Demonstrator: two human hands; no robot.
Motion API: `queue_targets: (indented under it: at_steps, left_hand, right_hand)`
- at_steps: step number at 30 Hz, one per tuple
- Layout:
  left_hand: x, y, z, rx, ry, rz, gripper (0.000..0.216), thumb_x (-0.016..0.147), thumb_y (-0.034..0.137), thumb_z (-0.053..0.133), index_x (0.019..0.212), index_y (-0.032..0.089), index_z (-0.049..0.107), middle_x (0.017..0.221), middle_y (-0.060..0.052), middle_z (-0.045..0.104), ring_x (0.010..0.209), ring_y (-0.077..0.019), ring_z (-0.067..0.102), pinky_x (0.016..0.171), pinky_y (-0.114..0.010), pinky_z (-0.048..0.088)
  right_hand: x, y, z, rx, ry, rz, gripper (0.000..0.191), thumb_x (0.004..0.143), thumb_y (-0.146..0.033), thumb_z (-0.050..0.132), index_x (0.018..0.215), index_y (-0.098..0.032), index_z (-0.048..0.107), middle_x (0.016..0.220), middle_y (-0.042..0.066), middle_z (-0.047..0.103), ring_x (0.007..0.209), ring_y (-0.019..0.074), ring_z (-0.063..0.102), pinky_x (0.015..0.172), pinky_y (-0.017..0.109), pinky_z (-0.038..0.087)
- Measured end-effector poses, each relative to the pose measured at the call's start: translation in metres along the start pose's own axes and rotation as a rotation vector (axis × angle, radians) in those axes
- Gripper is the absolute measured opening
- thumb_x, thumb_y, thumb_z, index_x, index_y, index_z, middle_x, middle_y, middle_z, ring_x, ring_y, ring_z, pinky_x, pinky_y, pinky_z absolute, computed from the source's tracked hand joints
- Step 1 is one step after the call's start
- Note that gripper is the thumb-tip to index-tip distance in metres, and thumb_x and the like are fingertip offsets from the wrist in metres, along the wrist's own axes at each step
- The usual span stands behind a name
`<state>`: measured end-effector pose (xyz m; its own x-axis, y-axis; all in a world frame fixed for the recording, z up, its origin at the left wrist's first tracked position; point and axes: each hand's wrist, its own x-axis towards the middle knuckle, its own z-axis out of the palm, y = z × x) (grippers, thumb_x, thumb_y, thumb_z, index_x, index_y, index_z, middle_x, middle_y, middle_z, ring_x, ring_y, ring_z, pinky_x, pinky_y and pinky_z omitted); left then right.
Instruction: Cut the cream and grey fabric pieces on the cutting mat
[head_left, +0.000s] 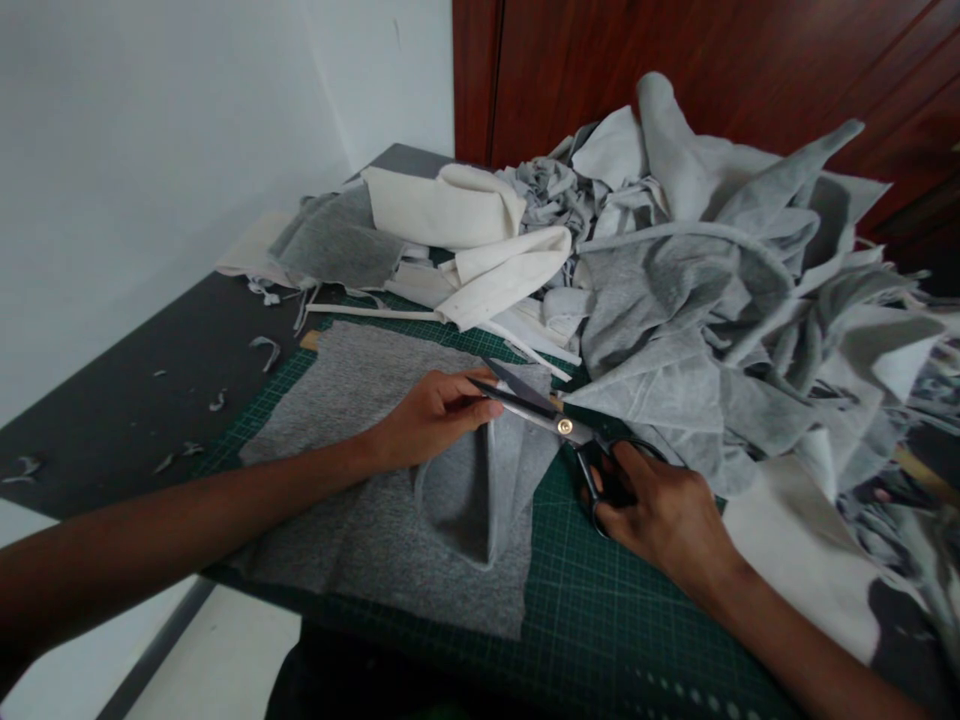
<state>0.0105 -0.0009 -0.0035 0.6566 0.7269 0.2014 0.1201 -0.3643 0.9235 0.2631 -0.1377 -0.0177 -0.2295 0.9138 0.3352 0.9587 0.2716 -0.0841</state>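
A grey knit fabric piece (360,510) lies on a green cutting mat (600,610), with a fold raised in its middle. My left hand (431,418) pinches the upper edge of that fold, fingers closed on the cloth. My right hand (660,515) grips the black handles of a pair of scissors (555,420). The blades are open and point left, their tips right beside my left fingertips at the fabric's edge.
A large heap of grey and white fabric pieces (712,300) fills the back and right of the table. Folded cream cloth (465,230) lies behind the mat. Small fabric scraps (262,350) dot the dark tabletop (135,400) at left. White wall left, wooden door behind.
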Motion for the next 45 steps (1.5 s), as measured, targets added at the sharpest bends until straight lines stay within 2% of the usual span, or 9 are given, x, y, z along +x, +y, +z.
queue_targets:
  at_steps: [3, 7, 14, 20, 26, 31, 38, 45]
  left_hand:
    - [-0.001, 0.000, 0.000, 0.001, -0.009, -0.021, 0.032, 0.087, 0.027, 0.060, 0.058, 0.013, 0.062, 0.077, -0.002, 0.062, 0.065, -0.0094, 0.055, 0.053, -0.018, 0.041]
    - [-0.001, 0.001, 0.000, -0.004, -0.014, -0.033, 0.033, 0.087, 0.029, 0.059, 0.058, 0.013, 0.061, 0.074, -0.001, 0.058, 0.059, -0.0074, 0.049, 0.048, -0.017, 0.037]
    - [0.000, 0.003, -0.001, 0.019, -0.027, -0.020, 0.032, 0.087, 0.028, 0.059, 0.058, 0.013, 0.060, 0.071, -0.001, 0.056, 0.059, -0.0076, 0.049, 0.048, -0.017, 0.037]
    - [-0.001, -0.005, -0.001, 0.026, -0.018, -0.027, 0.033, 0.088, 0.033, 0.058, 0.062, 0.014, 0.061, 0.071, 0.000, 0.059, 0.059, -0.0083, 0.052, 0.050, -0.019, 0.038]
    - [-0.002, -0.007, 0.000, 0.024, -0.008, -0.091, 0.031, 0.087, 0.035, 0.059, 0.064, 0.014, 0.061, 0.054, 0.003, 0.052, 0.048, -0.0068, 0.044, 0.043, -0.018, 0.030]
    - [-0.002, -0.003, -0.001, 0.009, -0.021, -0.068, 0.033, 0.088, 0.033, 0.057, 0.061, 0.015, 0.058, 0.054, 0.003, 0.051, 0.049, -0.0068, 0.045, 0.044, -0.017, 0.031]
    - [-0.001, -0.004, 0.000, -0.005, -0.004, -0.009, 0.033, 0.087, 0.029, 0.058, 0.058, 0.015, 0.060, 0.061, 0.001, 0.055, 0.063, -0.0100, 0.055, 0.051, -0.018, 0.039]
    - [-0.001, -0.001, 0.000, 0.006, -0.022, -0.023, 0.032, 0.087, 0.024, 0.058, 0.057, 0.015, 0.059, 0.065, 0.000, 0.058, 0.060, -0.0085, 0.054, 0.049, -0.017, 0.039]
  right_hand:
    - [0.000, 0.000, 0.000, 0.009, 0.005, -0.004, 0.009, 0.085, -0.026, 0.049, 0.078, -0.021, 0.048, 0.058, -0.003, 0.054, 0.048, 0.0120, 0.050, 0.049, 0.025, 0.031]
    - [0.000, 0.000, -0.001, 0.016, 0.000, -0.011, 0.008, 0.085, -0.026, 0.049, 0.078, -0.021, 0.049, 0.058, -0.003, 0.054, 0.049, 0.0119, 0.050, 0.049, 0.025, 0.031]
    - [0.000, 0.000, -0.003, 0.012, 0.002, -0.036, 0.006, 0.085, -0.024, 0.050, 0.079, -0.021, 0.048, 0.060, -0.004, 0.053, 0.049, 0.0115, 0.051, 0.049, 0.025, 0.032]
    - [-0.001, 0.002, -0.002, 0.010, 0.006, -0.042, 0.009, 0.087, -0.023, 0.051, 0.079, -0.021, 0.049, 0.060, -0.004, 0.053, 0.049, 0.0114, 0.053, 0.049, 0.025, 0.032]
    - [-0.003, 0.003, -0.001, 0.025, -0.005, -0.026, 0.010, 0.087, -0.022, 0.049, 0.077, -0.021, 0.051, 0.059, -0.003, 0.055, 0.047, 0.0110, 0.050, 0.048, 0.025, 0.030]
    - [-0.002, 0.001, 0.000, 0.001, 0.019, -0.028, 0.010, 0.086, -0.023, 0.048, 0.077, -0.021, 0.052, 0.057, -0.003, 0.056, 0.048, 0.0117, 0.053, 0.047, 0.025, 0.032]
    - [0.001, -0.001, -0.001, -0.013, 0.014, -0.001, 0.007, 0.082, -0.026, 0.053, 0.078, -0.021, 0.051, 0.058, -0.003, 0.056, 0.048, 0.0128, 0.055, 0.048, 0.025, 0.034]
    - [-0.001, 0.003, 0.002, 0.022, 0.011, -0.027, 0.007, 0.083, -0.026, 0.054, 0.079, -0.020, 0.052, 0.061, -0.003, 0.056, 0.050, 0.0122, 0.056, 0.050, 0.025, 0.035]
